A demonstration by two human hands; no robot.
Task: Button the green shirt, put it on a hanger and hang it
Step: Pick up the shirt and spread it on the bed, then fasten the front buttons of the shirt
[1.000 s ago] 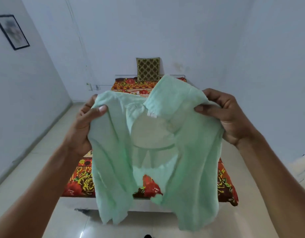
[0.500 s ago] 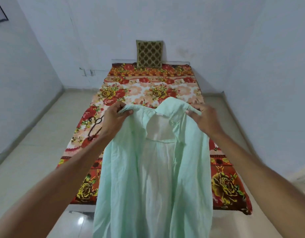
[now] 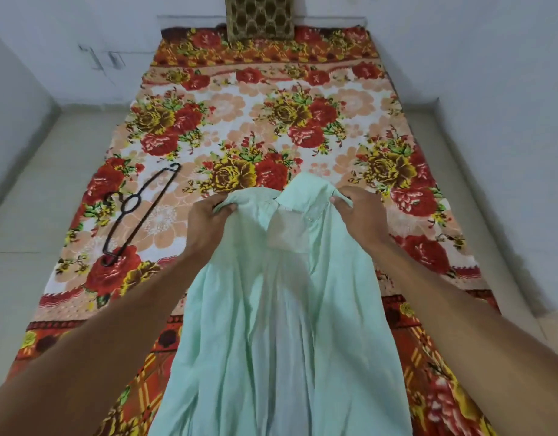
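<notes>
step: we spread unbuttoned pale-green cotton shirt (image 3: 280, 309) over floral bed (image 3: 271, 121) | left hand (image 3: 208, 228), right hand (image 3: 362, 221) pinch its shoulders | next: lay flat, button; black wire hanger (image 3: 136, 209) waits well left

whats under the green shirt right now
The floral bedspread shows around the green shirt, held at the collar by the left hand and right hand. Anything beneath the cloth is hidden.

A floral bedspread (image 3: 271, 121) in red, yellow and peach covers the bed. A dark patterned cushion (image 3: 260, 17) stands at the head edge, against the white wall (image 3: 460, 42).
</notes>
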